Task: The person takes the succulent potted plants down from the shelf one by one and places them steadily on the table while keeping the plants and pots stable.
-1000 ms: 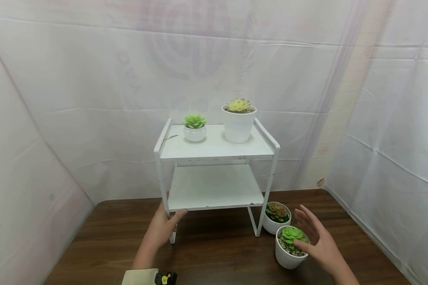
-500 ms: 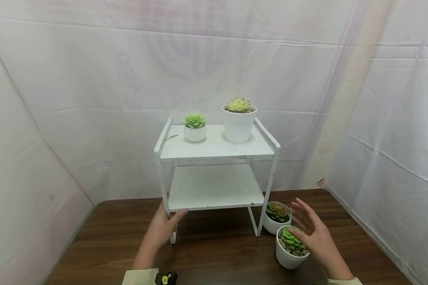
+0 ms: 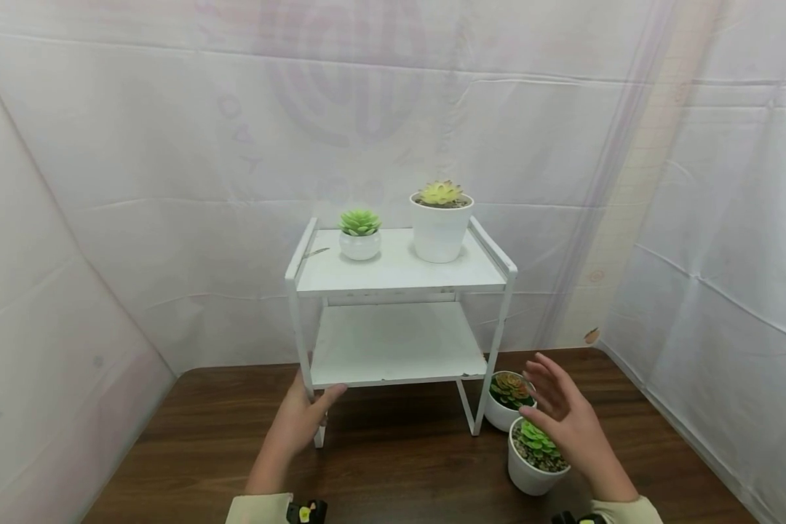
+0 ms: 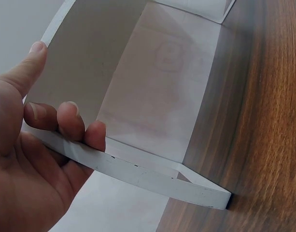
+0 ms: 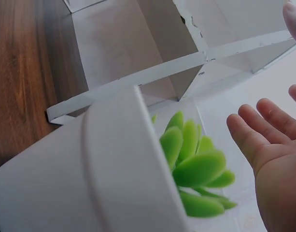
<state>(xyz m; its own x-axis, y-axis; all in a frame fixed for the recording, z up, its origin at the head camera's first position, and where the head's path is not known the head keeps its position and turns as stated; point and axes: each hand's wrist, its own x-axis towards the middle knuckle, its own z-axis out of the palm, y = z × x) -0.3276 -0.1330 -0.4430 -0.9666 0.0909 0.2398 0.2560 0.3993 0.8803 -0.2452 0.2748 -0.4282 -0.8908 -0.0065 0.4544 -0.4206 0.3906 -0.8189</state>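
A white two-tier shelf [image 3: 393,342] stands on the wooden table. My left hand [image 3: 298,418] grips its front left leg low down, thumb on the lower board's edge; in the left wrist view, curled fingers [image 4: 73,121] wrap the white bar. On the right, my right hand [image 3: 566,415] hovers above a white pot with a bright green succulent [image 3: 537,457], thumb and fingers apart and holding nothing. Just behind, beside the right leg, sits a lower white pot with a reddish-green succulent [image 3: 509,400]. The green succulent's pot [image 5: 109,169] fills much of the right wrist view.
On the top board stand a small round pot with a green succulent [image 3: 360,235] and a taller white pot with a yellow-green one [image 3: 440,225]. White cloth walls [image 3: 190,182] enclose the back and sides of the brown table [image 3: 393,466].
My right hand has moved up and to the left, from beside the green succulent toward the pot behind it. The left hand keeps its grip on the shelf leg.
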